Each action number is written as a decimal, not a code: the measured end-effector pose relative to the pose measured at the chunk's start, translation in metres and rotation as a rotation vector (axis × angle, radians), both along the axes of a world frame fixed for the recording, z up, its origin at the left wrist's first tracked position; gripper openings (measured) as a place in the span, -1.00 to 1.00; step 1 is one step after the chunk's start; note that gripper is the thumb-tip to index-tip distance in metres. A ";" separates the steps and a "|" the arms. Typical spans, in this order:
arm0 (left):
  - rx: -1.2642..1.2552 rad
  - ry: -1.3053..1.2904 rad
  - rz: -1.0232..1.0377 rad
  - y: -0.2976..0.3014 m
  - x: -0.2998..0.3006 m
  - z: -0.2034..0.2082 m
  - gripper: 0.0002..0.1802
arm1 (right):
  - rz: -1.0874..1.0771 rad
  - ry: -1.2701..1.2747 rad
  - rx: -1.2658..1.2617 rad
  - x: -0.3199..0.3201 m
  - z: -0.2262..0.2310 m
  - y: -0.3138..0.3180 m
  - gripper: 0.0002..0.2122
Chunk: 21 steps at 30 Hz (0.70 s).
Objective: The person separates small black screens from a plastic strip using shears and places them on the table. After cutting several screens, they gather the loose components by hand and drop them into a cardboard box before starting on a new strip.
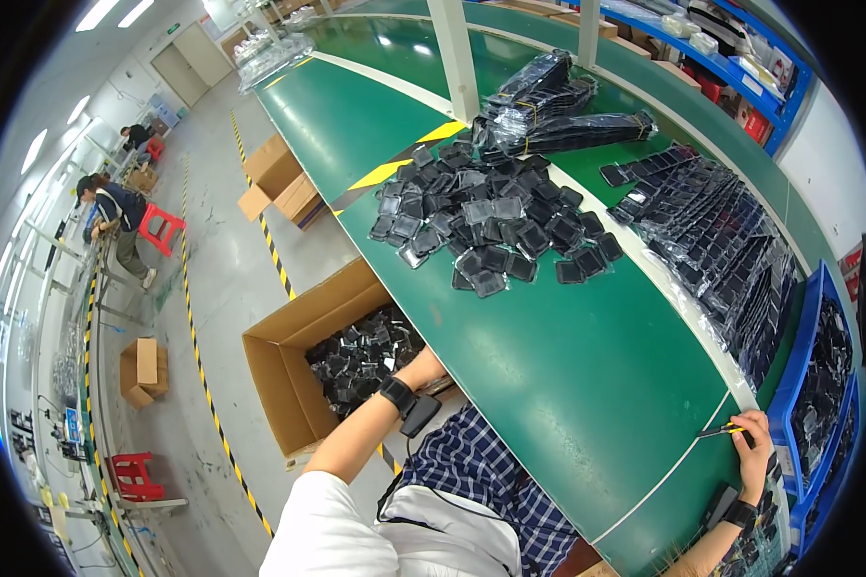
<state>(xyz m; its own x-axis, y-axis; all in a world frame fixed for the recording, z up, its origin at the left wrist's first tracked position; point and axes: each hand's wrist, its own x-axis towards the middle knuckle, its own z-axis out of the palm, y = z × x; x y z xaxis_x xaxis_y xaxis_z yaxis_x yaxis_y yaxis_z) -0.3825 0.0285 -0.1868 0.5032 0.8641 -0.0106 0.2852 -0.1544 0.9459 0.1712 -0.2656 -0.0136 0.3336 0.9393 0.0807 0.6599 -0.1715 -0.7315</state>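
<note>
White shirt [325, 535] nearest, our right hand [753, 444] pinches a cutter-like tool [715, 432], likely for control; what our left hand [423, 368] grips, we cannot tell.

Yellow-black tool [722, 431]; green tabletop [587, 385]; blue-white checked garment [467, 452].

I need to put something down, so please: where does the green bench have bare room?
The broad patch of green bench between the heap of black pieces and the white line near the right hand is bare. Another lies beyond the striped tape, up to the clear plastic bags. Crowded: the heap, and beyond it wrapped bundles and black strips.
</note>
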 end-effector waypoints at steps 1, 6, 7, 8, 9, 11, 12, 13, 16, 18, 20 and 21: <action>-0.030 0.033 0.006 -0.001 0.000 -0.007 -0.71 | 0.002 -0.006 -0.002 -0.002 0.001 0.001 -0.75; 0.009 0.211 -0.123 0.012 -0.011 -0.020 -0.70 | -0.015 -0.016 0.008 -0.005 0.002 0.003 -0.74; -0.017 0.149 -0.060 0.009 -0.014 -0.017 -0.70 | -0.010 -0.014 0.008 -0.004 0.002 0.003 -0.75; -0.045 0.085 -0.004 0.005 -0.014 -0.013 -0.71 | -0.011 -0.015 0.006 -0.004 0.002 0.002 -0.76; -0.012 0.087 0.031 -0.001 -0.010 -0.001 -0.69 | -0.026 -0.016 0.009 -0.003 0.002 -0.001 -0.76; -0.553 -0.016 0.376 -0.006 -0.026 0.019 -0.59 | -0.016 -0.048 -0.016 -0.005 0.004 0.000 -0.76; -0.536 -0.080 0.616 -0.006 -0.037 0.027 -0.56 | -0.027 -0.047 -0.012 -0.006 0.005 -0.001 -0.76; -0.351 -0.052 0.783 0.003 -0.047 0.033 -0.58 | -0.026 -0.034 -0.021 -0.005 0.006 -0.001 -0.76; 0.431 -0.026 0.971 0.038 -0.070 0.072 -0.39 | -0.011 -0.017 -0.024 -0.006 0.006 0.003 -0.76; 0.705 0.185 0.729 0.061 -0.048 0.133 -0.20 | -0.020 -0.023 -0.029 -0.006 0.008 -0.002 -0.76; 0.785 0.404 0.499 0.089 -0.039 0.168 -0.08 | -0.017 0.018 -0.010 -0.009 0.010 0.000 -0.75; 0.745 0.465 0.408 0.104 -0.034 0.177 0.00 | -0.002 0.047 -0.013 -0.010 0.012 0.002 -0.74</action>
